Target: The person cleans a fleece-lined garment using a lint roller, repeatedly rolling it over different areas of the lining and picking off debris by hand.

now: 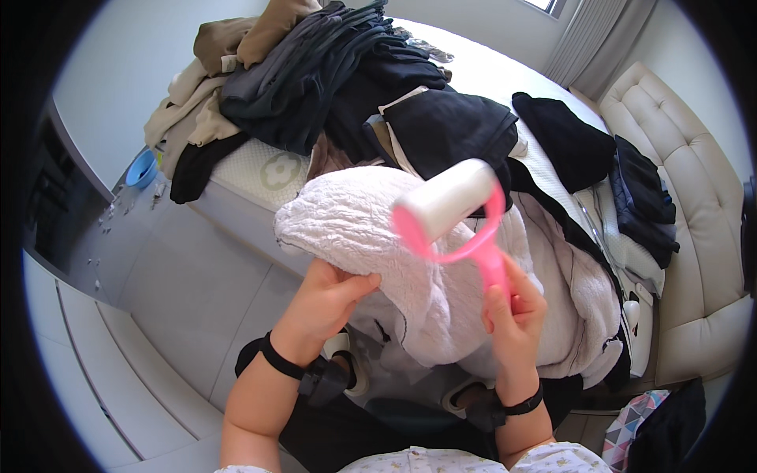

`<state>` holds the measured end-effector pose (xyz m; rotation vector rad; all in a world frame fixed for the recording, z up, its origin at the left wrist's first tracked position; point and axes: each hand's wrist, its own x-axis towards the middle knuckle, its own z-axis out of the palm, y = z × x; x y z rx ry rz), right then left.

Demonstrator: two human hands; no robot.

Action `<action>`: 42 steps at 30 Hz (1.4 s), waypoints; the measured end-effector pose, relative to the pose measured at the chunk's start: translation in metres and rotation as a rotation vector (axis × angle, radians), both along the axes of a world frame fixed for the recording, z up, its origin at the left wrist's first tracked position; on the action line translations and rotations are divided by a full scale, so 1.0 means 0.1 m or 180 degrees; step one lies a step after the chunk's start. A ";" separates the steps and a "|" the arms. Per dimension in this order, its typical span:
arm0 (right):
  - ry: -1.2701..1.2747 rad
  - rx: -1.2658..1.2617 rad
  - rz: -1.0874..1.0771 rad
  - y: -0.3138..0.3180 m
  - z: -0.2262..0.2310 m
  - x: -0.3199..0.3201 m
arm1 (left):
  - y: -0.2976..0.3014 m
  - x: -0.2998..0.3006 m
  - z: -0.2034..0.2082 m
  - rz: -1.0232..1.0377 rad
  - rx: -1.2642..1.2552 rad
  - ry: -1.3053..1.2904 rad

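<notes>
In my right hand [516, 315] is the pink handle of a lint roller [449, 201], its white roll raised in front of a pale pink fleece lining. The roller is slightly smeared by motion, and I cannot tell whether it touches the fleece. My left hand [325, 296] pinches the near edge of that fleece-lined garment [347, 209], thumb on top and fingers underneath, holding it up off my lap. The rest of the garment spreads to the right, where its fleece and dark outer side show in folds.
A bed [244, 169] carries a tall heap of dark and beige clothes [315, 79]. Folded black clothes [564, 142] lie near the padded headboard [670, 158]. On the floor at left stand a blue basin [142, 169] and scattered white scraps. White drawers [102, 355] line the lower left.
</notes>
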<state>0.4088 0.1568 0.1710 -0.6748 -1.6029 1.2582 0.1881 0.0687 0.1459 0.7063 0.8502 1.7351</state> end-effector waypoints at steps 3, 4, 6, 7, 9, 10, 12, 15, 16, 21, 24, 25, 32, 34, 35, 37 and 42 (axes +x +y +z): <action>0.0739 -0.0843 0.0056 0.00 0.03 0.00 | -0.01 0.01 0.00 -0.0116 -0.0005 -0.0104; 0.0922 -0.1029 0.0195 0.01 0.06 0.01 | 0.00 0.03 -0.01 -0.0136 -0.0010 -0.0094; 0.0751 -0.0978 0.0264 -0.01 0.12 -0.01 | 0.02 0.06 -0.01 -0.0189 -0.0014 -0.0086; 0.0577 -0.0939 0.0351 -0.04 0.16 -0.04 | 0.02 0.08 -0.02 -0.0113 0.0017 -0.0042; 0.0289 -0.0542 0.0155 -0.08 0.27 -0.16 | 0.04 0.14 -0.04 -0.0079 0.0042 -0.0001; 0.0002 -0.0146 0.0010 -0.09 0.31 -0.22 | 0.04 0.17 -0.03 0.0029 0.0083 0.0011; -0.0139 0.0012 0.0050 -0.06 0.34 -0.28 | 0.04 0.21 -0.03 0.0116 0.0119 0.0033; -0.0425 0.0508 0.0005 -0.04 0.31 -0.34 | 0.05 0.24 -0.04 0.0125 0.0256 0.0381; -0.0569 0.0831 -0.0088 -0.04 0.29 -0.35 | 0.05 0.25 -0.04 0.0101 0.0270 0.0457; -0.0614 0.1052 -0.0250 -0.06 0.28 -0.36 | 0.04 0.29 0.01 0.0044 0.0367 0.0591; -0.0664 0.1165 -0.0277 -0.06 0.31 -0.36 | 0.04 0.30 -0.01 0.0073 0.0420 0.0631; -0.0710 0.1221 -0.0281 -0.07 0.31 -0.37 | 0.03 0.29 -0.01 0.0060 0.0431 0.0654; -0.0807 0.1455 -0.0299 -0.08 0.31 -0.40 | 0.01 0.28 -0.04 0.0044 0.0512 0.0866; -0.0849 0.1422 -0.0234 -0.09 0.34 -0.39 | 0.02 0.28 -0.03 0.0051 0.0522 0.0806; -0.0850 0.1425 -0.0231 -0.08 0.34 -0.37 | 0.02 0.29 -0.02 0.0055 0.0528 0.0746; -0.0731 0.1100 -0.0187 -0.08 0.33 -0.34 | 0.03 0.28 -0.02 0.0054 0.0534 0.0717; -0.0587 0.1093 -0.0255 -0.07 0.41 -0.31 | 0.03 0.25 -0.04 0.0013 0.0449 0.0693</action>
